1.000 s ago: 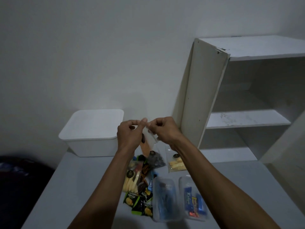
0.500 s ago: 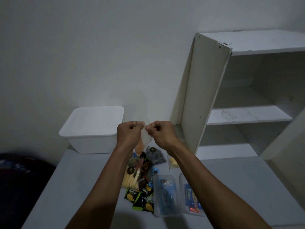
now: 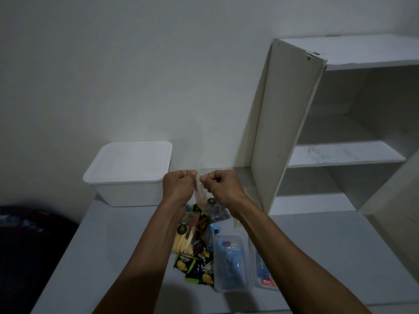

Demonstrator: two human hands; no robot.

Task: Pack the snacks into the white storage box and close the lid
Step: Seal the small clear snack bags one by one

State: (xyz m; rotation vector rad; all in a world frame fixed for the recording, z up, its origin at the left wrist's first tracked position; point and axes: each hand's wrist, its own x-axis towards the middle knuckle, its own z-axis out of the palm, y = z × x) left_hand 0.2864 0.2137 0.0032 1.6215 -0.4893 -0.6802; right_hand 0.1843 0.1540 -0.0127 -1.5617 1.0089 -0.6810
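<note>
While both fists pinch its top edge at frame centre, left hand (image 3: 179,185) and right hand (image 3: 223,186) hold a small clear snack pouch (image 3: 200,193) up, likely to seal it. Loose snack packets (image 3: 197,245) lie below; lidded white plastic storage box (image 3: 129,173) sits centre-left, unopened.

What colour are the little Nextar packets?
The Nextar packets are black with green edges and a yellow picture, seen best in the head view.
</note>
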